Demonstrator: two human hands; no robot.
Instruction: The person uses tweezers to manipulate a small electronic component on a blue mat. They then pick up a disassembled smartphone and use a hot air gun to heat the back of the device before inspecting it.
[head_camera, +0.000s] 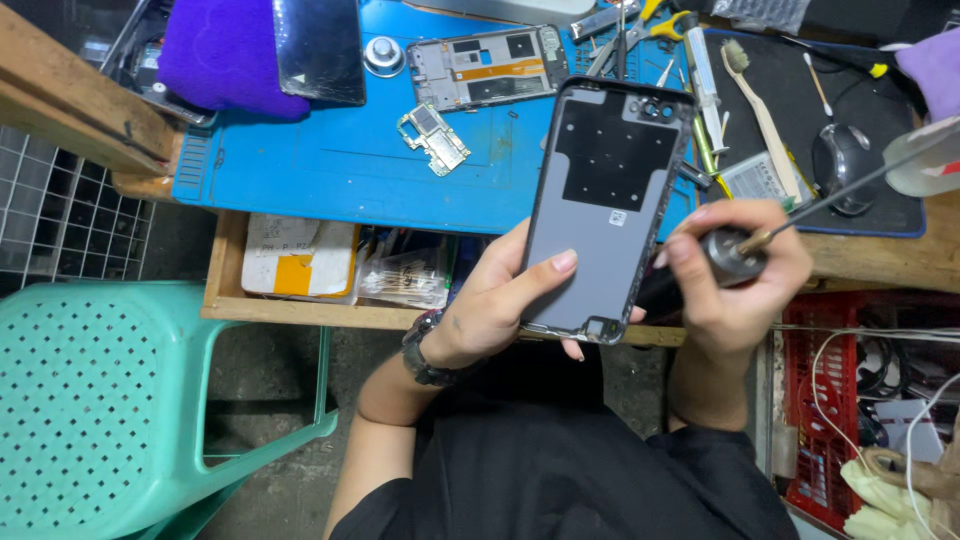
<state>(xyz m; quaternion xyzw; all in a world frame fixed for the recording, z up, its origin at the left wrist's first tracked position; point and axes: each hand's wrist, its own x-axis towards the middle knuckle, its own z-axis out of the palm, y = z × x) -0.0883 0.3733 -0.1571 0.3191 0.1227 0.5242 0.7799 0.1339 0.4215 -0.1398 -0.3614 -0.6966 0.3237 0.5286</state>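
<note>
My left hand (500, 300) grips a dark phone back cover (605, 200) by its lower left edge, inner side up, with a black sheet stuck on its upper half. My right hand (740, 265) is closed around a small round metal tool (728, 255) with a thin rod (850, 185) running up to the right, just right of the cover's edge. A wristwatch sits on my left wrist.
On the blue work mat (330, 160) lie a phone mid-frame (485, 68), a small circuit board (432, 138) and a cracked screen (318, 48). A black mat (860, 130) holds a toothbrush, battery and mouse. Green plastic stool (110, 400) at left, red crate (860, 400) at right.
</note>
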